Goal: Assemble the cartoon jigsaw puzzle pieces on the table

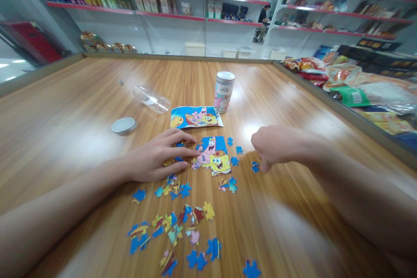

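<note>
My left hand (163,154) lies palm down with its fingers spread over some jigsaw pieces. Its fingertips reach the left edge of a partly joined jigsaw puzzle (215,156) with a pink starfish and a yellow sponge character. To the right, my right hand (272,145) is closed, fingers curled and pointing down. A small blue jigsaw piece (255,166) is right beside its fingertips; whatever they hold is hidden. Loose blue pieces (234,161) lie between that hand and the puzzle. Behind the joined part is a picture sheet (196,117) showing the same characters.
A printed can (224,92) stands at the sheet's right corner. Further left are a clear plastic cylinder (151,99) and a round metal lid (124,125). Several loose pieces (196,260) are scattered nearer me. Packaged goods (355,82) lie beyond the table's right edge.
</note>
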`<state>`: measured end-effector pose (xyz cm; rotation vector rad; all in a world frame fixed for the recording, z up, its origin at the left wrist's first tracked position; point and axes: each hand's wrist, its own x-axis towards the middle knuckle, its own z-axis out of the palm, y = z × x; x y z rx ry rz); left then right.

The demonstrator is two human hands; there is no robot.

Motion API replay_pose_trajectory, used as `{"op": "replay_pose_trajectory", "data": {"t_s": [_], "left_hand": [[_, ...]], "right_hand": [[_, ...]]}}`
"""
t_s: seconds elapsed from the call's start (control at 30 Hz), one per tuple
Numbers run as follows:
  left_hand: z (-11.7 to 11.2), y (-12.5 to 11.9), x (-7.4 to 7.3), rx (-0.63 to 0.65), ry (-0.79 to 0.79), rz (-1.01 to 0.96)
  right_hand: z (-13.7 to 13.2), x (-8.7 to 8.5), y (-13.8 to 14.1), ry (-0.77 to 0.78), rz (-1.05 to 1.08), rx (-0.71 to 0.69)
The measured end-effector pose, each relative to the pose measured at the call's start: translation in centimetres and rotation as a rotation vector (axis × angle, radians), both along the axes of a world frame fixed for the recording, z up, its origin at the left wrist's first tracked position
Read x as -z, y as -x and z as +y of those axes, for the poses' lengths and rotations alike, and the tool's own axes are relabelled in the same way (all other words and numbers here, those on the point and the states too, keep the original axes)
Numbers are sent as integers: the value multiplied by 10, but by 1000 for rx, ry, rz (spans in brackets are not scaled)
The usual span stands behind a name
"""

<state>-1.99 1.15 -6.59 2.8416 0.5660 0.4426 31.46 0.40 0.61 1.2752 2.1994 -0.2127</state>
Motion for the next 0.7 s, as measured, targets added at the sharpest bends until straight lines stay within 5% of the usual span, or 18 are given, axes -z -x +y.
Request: {"op": "replay_pose_trajectory", "data": {"t_s": [0.7], "left_hand": [[-1,-1,-1,2,6,-6]], "right_hand": [[-18,3,19,-5,54,-71]]}}
